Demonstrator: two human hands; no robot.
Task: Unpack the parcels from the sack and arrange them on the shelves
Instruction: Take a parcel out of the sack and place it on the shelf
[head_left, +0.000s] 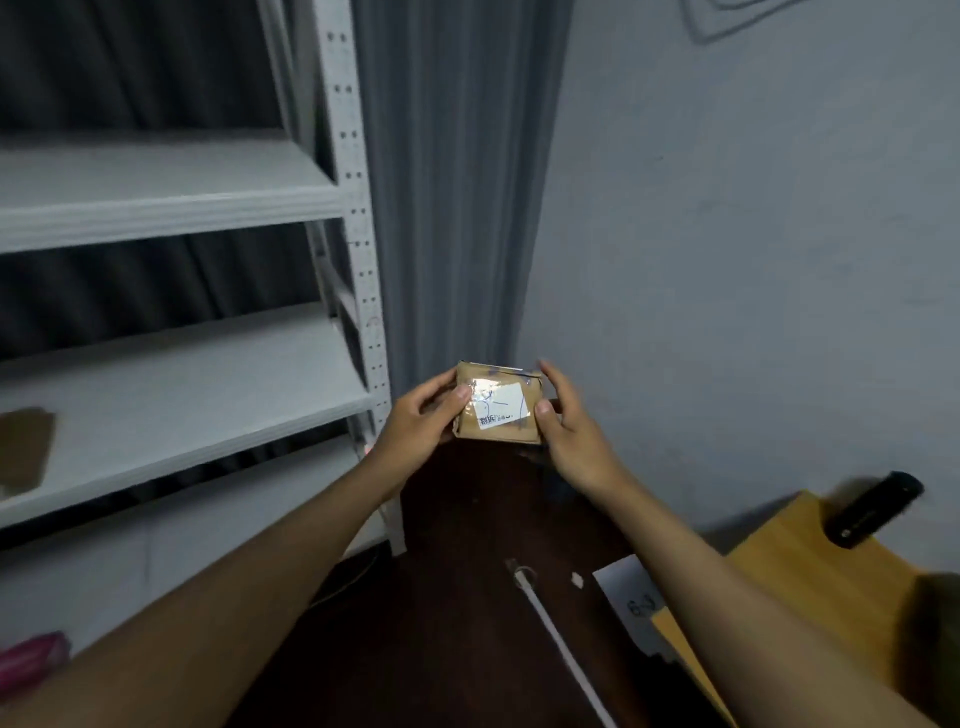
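Both hands hold one small brown parcel up in the air, in the middle of the view. The left hand grips its left side, with the thumb on top and the fingers curled under. The right hand grips its right side, with the thumb on the near edge and the fingers bent round the far edge. The parcel has a white label on top with blue pen marks and shiny tape over it.

The parcel is just right of the grey shelves and is not on them. A brown flat thing lies on the lower shelf, far to the left; it is too blurry to tell what it is. Under the hands is a dark table with a white cord on it. To the right sits a yellow board with a black thing on its far end. A white paper lies beside the board. A grey curtain hangs behind the parcel. Something pink shows low on the left.
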